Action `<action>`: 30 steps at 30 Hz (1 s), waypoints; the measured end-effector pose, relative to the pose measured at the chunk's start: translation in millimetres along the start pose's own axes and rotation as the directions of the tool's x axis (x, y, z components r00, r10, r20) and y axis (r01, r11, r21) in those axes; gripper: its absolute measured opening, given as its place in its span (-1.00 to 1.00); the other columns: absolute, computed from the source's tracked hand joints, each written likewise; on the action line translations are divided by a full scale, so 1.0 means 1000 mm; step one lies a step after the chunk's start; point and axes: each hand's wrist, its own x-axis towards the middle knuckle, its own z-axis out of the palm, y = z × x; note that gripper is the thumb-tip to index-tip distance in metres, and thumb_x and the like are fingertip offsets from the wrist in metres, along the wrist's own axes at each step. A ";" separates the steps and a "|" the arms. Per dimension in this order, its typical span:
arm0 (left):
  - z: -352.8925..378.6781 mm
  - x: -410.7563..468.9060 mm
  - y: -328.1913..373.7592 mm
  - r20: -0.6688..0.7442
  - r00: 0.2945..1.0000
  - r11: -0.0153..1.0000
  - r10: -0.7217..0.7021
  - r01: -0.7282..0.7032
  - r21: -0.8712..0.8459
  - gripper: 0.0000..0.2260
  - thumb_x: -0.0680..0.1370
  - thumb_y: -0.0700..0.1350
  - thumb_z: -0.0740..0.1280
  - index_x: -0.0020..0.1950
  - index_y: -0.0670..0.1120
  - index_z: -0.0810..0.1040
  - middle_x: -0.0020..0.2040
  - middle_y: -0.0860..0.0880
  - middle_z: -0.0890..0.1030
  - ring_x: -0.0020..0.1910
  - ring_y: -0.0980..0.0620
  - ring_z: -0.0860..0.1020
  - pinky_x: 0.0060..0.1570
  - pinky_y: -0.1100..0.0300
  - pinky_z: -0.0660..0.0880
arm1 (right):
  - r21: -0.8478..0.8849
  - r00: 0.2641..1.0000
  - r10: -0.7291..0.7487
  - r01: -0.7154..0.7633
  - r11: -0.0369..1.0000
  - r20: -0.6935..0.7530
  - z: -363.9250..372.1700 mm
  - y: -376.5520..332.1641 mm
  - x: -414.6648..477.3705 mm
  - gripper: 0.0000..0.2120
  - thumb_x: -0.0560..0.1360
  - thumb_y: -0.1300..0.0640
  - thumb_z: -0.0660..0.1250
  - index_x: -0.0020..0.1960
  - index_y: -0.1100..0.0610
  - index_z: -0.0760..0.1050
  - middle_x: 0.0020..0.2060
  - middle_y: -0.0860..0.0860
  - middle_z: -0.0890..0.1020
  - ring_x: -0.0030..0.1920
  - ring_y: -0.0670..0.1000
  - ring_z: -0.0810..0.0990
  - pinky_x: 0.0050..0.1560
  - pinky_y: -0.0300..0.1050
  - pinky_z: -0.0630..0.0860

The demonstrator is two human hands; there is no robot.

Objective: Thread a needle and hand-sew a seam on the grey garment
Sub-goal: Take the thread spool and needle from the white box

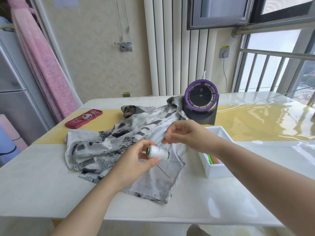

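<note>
A grey patterned garment (pixel 105 147) lies crumpled across the middle of the white table (pixel 51 193). Above it my left hand (pixel 136 160) grips a white thread spool (pixel 158 152) with green ends, and a thin needle (pixel 163 171) sticks out below that hand, pointing down to the right. My right hand (pixel 184 135) hovers just right of the spool with fingertips pinched together, apparently on the thread end, which is too fine to make out.
A white box (pixel 216 169) with green and orange items stands right of my hands. A purple-ringed black device (pixel 201 106) sits behind the garment, its cable trailing right. A red phone (pixel 84 118) lies at the back left on the yellow runner.
</note>
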 end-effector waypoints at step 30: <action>0.013 0.030 0.004 -0.253 0.924 0.922 -0.288 0.196 -0.334 -0.81 0.51 -0.08 0.38 0.07 -0.12 0.51 -0.07 -0.05 0.62 -0.18 0.08 0.59 -0.05 0.17 0.51 | 0.578 0.904 0.186 0.079 0.812 -0.385 -0.050 -0.033 -0.014 -0.81 0.59 0.26 0.18 -0.20 0.14 0.38 -0.54 -0.04 0.48 -0.43 -0.06 0.56 -0.31 -0.27 0.56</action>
